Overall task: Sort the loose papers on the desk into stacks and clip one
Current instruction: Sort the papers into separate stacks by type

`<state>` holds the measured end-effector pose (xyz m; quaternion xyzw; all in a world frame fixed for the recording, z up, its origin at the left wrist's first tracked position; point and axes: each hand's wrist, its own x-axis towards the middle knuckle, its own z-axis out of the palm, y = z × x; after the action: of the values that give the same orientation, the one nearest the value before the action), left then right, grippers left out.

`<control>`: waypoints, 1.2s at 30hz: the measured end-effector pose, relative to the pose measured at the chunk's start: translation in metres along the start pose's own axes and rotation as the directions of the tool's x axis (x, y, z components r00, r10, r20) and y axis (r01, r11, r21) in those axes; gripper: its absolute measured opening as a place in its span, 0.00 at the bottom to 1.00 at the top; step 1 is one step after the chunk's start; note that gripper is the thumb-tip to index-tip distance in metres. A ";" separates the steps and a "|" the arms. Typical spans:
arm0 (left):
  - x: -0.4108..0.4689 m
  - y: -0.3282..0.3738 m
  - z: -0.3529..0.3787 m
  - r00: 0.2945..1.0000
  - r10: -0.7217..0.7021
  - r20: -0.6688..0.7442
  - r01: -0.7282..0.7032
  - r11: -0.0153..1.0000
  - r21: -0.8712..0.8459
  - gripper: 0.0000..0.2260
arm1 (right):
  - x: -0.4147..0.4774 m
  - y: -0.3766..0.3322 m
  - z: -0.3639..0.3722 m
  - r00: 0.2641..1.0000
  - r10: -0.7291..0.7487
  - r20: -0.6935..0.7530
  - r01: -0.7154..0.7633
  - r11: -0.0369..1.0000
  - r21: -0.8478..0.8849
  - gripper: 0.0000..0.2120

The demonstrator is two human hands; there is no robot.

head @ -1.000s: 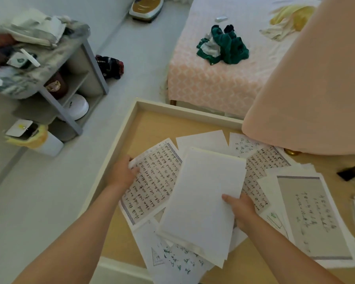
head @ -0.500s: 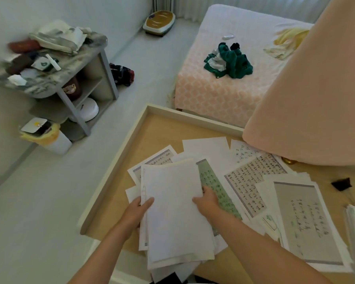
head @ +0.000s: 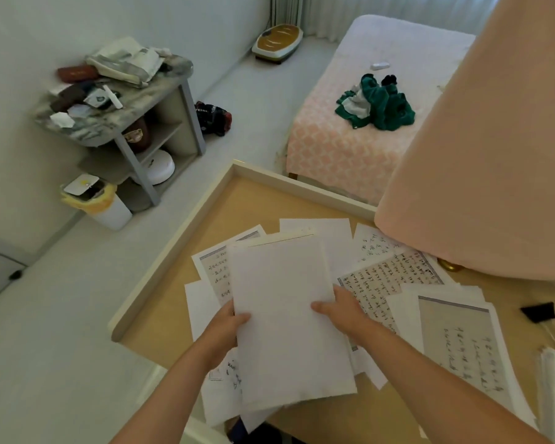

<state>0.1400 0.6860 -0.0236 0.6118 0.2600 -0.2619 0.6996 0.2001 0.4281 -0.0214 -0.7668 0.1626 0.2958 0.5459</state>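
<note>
Both grips pinch one stack: left grip (head: 226, 328) on its left edge, right grip (head: 340, 312) on its right edge. Thumbs lie on top; the fingers are hidden under the paper.

The stack (head: 289, 315), blank side up, spans between the grips. Its lower edges are fanned, not squared.

- Risk 1: nearer than the grips, loose sheets (head: 221, 402) overhang the bench (head: 257, 200) edge. A nudge could send them to the floor.
- Risk 2: bottom sheets could slide from the stack, since it is pinched only at mid-edge.
- Risk 3: a written sheet (head: 388, 280) just right of the right grip may be dragged along and mis-sorted.
- Risk 4: the binder clip (head: 538, 311) lies well right of the right grip. Fetching it would leave one grip on an unsquared stack.
</note>
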 end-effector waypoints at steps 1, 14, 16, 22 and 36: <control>0.004 -0.001 0.013 0.997 0.015 -0.078 -0.004 0.990 0.138 0.14 | 0.004 0.004 -0.008 0.997 0.001 -0.078 -0.004 0.999 -0.043 0.17; 0.035 -0.006 0.074 0.889 -0.117 -0.444 0.175 0.980 0.093 0.33 | 0.029 0.024 -0.021 0.944 0.136 -0.302 -0.229 0.927 -0.297 0.28; 0.035 -0.002 0.070 0.886 -0.194 -0.420 0.205 0.979 -0.020 0.34 | 0.028 0.024 -0.018 0.960 0.126 -0.250 -0.204 0.926 -0.317 0.28; 0.035 0.003 0.066 0.906 -0.221 -0.360 0.252 0.967 0.041 0.29 | 0.026 0.023 -0.013 0.978 0.141 -0.155 -0.171 0.964 -0.204 0.16; 0.042 0.014 -0.011 0.733 0.094 -0.673 0.203 0.915 0.349 0.32 | 0.027 0.013 -0.008 0.977 0.088 -0.196 -0.093 0.996 -0.015 0.16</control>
<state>0.1795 0.6961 -0.0437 0.7860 0.4558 -0.0893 0.4081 0.2153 0.4181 -0.0465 -0.7906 0.2466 0.2456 0.5039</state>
